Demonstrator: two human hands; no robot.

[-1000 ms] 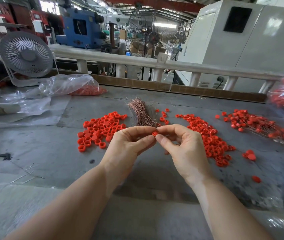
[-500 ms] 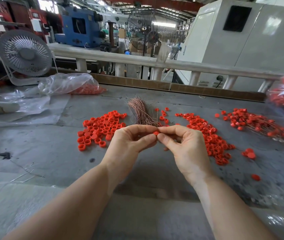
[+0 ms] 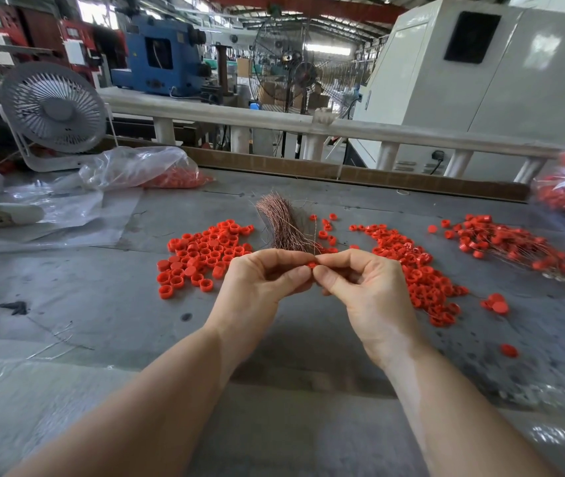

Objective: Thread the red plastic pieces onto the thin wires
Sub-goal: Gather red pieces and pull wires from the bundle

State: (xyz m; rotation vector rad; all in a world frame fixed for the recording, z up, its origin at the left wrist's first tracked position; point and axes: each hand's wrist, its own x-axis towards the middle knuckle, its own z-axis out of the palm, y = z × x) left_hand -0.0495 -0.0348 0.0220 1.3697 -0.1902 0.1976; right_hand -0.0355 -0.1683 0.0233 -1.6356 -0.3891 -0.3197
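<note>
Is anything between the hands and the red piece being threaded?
Nothing visible: the left hand and right hand both pinch the red piece directly, above the table, in front of the wire bundle.

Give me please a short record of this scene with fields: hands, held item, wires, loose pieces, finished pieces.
hands: left hand and right hand meet fingertip to fingertip
held item: one red piece, pinched between both
wires: copper bundle behind the hands
loose pieces: left pile, right pile
finished pieces: wired pile, far right
</note>
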